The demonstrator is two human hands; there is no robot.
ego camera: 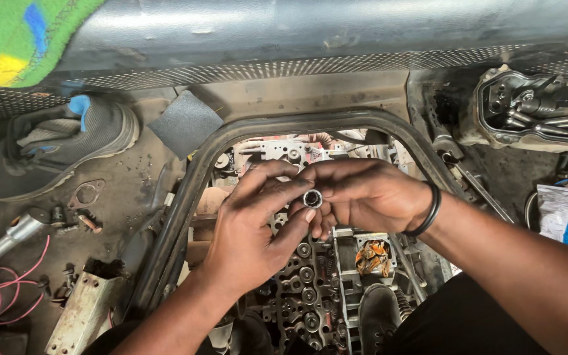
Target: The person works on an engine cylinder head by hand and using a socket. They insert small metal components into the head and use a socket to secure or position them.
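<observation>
White paper label lies at three o'clock; left hand and right hand pinch a small round metal socket, fingers closed.

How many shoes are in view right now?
1: a grey shoe with blue trim lies on the floor at upper left, beside the engine opening. Others may be hidden.

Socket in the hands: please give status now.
Left hand and right hand pinch small metal socket together. Open engine below. Nothing blocks.
</observation>
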